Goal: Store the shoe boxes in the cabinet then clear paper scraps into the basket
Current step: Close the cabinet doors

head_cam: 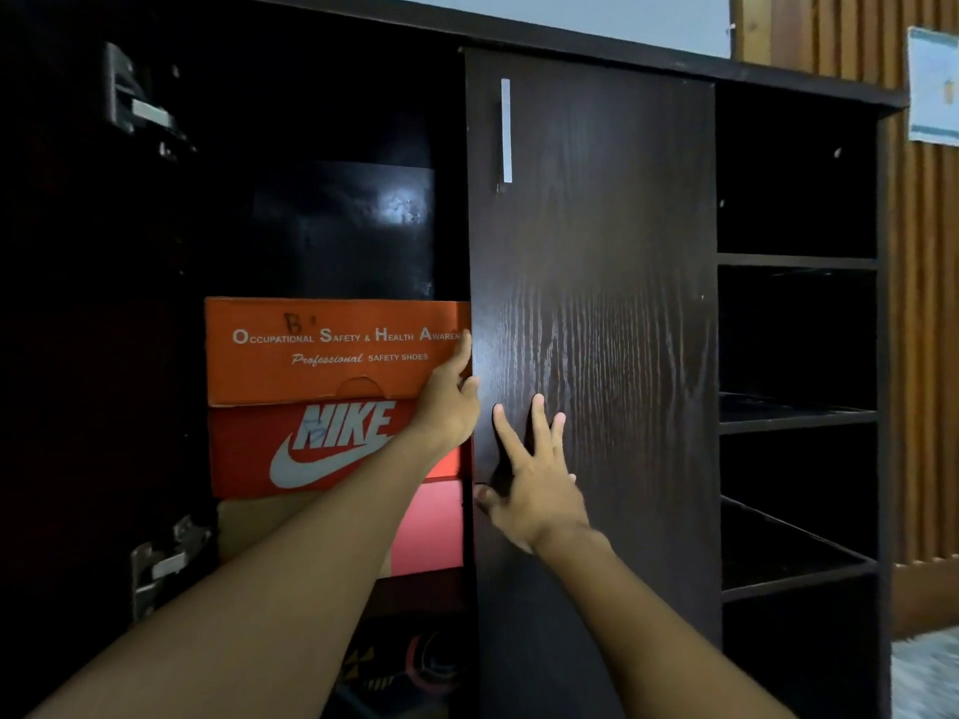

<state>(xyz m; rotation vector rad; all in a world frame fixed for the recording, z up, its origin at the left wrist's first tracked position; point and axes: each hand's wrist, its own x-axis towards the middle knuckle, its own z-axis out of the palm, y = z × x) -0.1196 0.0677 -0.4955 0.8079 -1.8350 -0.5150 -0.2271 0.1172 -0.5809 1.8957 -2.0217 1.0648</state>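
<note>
At far left, metal hinges point(155, 560) on the inner wall of the dark cabinet point(622, 51), left bay open for loading. Inside, stacked flush one above another to save room: orange safety-shoe box point(322, 350) on top, red Nike box point(249, 448) beneath, pink-and-tan box point(428, 526) lowest, printed faces outward for easy reading. Left hand point(449, 404) at the top box's right end, thumb laid up the front, fingers point(469, 386) curled round the corner beside the door edge. Gripping, then, and judged to be squaring the box over the stack and seating it deeper. Just right of that, right hand point(537, 493) flat against the closed door point(597, 303), fingers point(539, 422) straight and spread wide, holding nothing. Probably bracing the reach, or there to stop the door swinging. Higher up, pale handle point(506, 129), untouched. Further right, open shelves point(796, 415), dark inside. Storing step near its end by the look of things; no basket or paper scraps in view.
</note>
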